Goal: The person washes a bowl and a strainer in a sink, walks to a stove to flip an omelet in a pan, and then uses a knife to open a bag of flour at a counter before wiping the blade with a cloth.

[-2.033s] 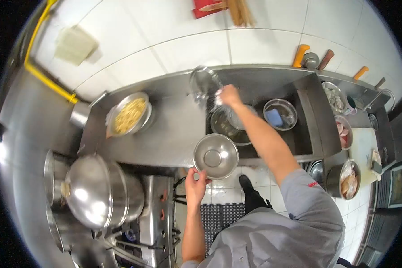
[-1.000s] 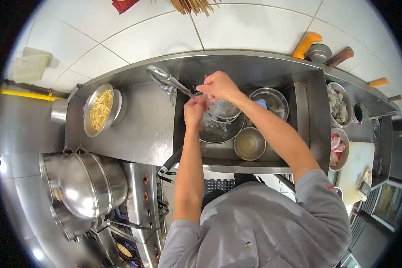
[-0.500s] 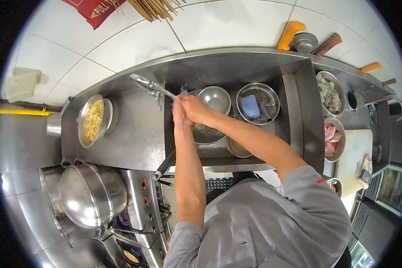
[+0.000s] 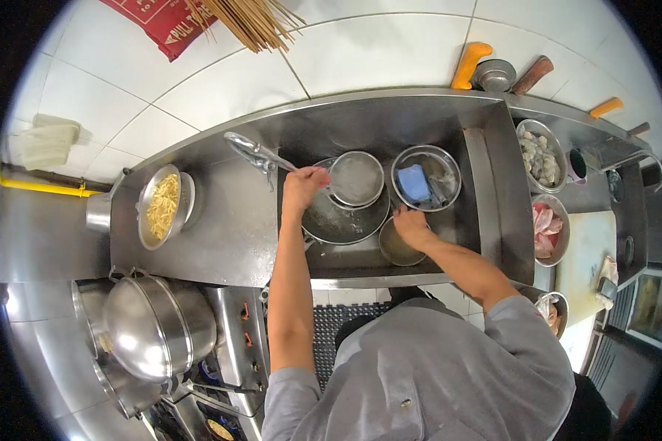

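My left hand (image 4: 303,188) reaches into the steel sink (image 4: 485,213), just below the faucet (image 4: 254,154). Its fingers close on the rim of a small steel bowl (image 4: 357,178) that sits tilted in a larger steel pan (image 4: 338,220). My right hand (image 4: 412,226) lies over the far rim of a low bowl of murky liquid (image 4: 397,250) at the sink's front. Its grip is hidden from me. Just beyond it a steel bowl holding a blue sponge (image 4: 417,182) stands in the sink.
A bowl of pale noodles (image 4: 162,206) stands on the counter to the left. A large lidded steel pot (image 4: 154,323) sits on the stove below it. Bowls of raw food (image 4: 541,158) and a white cutting board (image 4: 585,257) line the right side. Skewers (image 4: 243,22) hang on the tiled wall.
Both hands were together under the faucet. My right hand has since moved down and right to the low bowl. My left hand now holds the small steel bowl's rim.
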The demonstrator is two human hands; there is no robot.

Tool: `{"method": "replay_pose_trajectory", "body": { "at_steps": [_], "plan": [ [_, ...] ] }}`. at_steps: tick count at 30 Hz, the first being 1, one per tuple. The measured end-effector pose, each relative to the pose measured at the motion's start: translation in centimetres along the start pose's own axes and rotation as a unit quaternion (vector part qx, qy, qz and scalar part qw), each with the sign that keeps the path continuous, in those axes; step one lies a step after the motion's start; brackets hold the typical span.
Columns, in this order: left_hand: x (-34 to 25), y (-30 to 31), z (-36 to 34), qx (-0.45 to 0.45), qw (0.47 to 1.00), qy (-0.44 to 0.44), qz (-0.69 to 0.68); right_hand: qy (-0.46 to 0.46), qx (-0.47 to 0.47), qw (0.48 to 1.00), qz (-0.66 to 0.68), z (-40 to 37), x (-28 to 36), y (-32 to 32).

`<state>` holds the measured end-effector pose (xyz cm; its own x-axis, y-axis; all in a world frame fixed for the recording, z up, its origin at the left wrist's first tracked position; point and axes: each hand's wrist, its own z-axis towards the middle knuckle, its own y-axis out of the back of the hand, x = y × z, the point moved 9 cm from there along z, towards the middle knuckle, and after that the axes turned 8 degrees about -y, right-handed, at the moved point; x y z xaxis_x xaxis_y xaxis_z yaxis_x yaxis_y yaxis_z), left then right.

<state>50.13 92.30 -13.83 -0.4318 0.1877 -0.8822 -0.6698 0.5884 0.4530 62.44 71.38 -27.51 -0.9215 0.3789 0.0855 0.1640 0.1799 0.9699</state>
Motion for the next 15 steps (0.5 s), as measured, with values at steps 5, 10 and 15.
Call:
{"method": "replay_pose_trajectory", "body": {
  "at_steps": [5,10,15],
  "plan": [
    [-0.7,1.4,-0.2,-0.008,0.998,-0.029,0.054,0.06,0.05,0.996,0.035,-3.5,1.3,8.4],
    [-3.4,1.9,-0.7,-0.018,0.996,-0.088,0.009,-0.037,-0.137,0.915,0.378,0.9,-4.1,16.9],
    [-4.9,2.9,-1.0,-0.019,0.997,-0.073,-0.028,-0.014,0.245,0.787,0.566,-0.7,-2.0,5.2]
  ]
}}
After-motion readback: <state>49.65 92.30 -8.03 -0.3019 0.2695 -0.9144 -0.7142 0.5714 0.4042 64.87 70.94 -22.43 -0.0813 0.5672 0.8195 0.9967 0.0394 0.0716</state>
